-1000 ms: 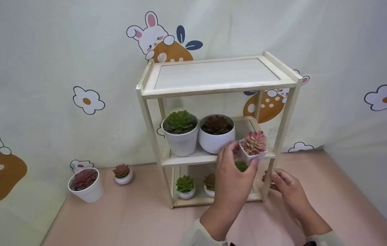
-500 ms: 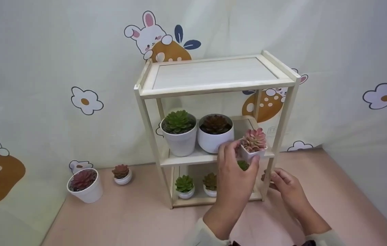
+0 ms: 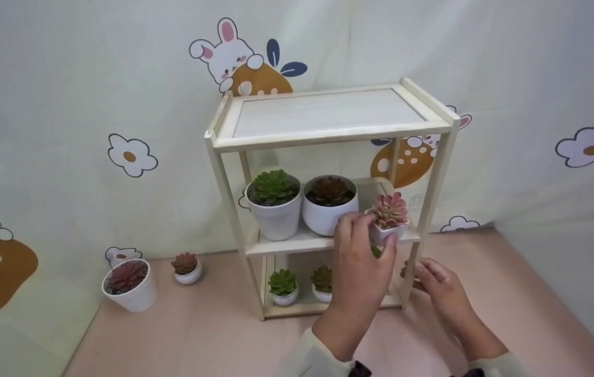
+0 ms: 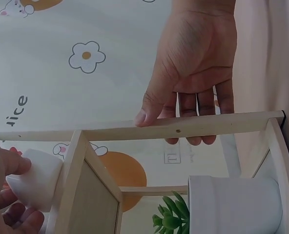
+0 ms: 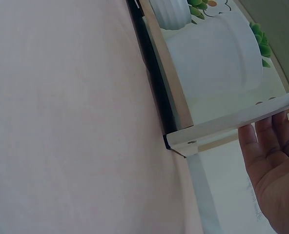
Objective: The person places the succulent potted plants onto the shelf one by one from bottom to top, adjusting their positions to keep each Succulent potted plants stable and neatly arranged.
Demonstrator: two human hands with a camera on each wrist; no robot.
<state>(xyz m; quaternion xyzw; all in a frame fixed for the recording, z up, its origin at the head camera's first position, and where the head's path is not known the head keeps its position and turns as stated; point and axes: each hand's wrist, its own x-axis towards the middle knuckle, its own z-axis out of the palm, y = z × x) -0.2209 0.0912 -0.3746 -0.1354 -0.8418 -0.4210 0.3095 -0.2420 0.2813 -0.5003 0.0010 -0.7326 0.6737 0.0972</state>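
One pink succulent [image 3: 391,208] has edged slightly up and inward, so it seems better lined up with the middle shelf [image 3: 286,245]. My left hand [image 3: 359,269] pinches its white pot [image 3: 385,233]; my right hand [image 3: 444,289] grips the post [image 3: 436,183].

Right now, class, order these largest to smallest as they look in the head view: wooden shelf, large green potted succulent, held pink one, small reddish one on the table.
1. Wooden shelf
2. Large green potted succulent
3. Pink potted succulent, partly hidden by the left hand
4. Small reddish potted succulent
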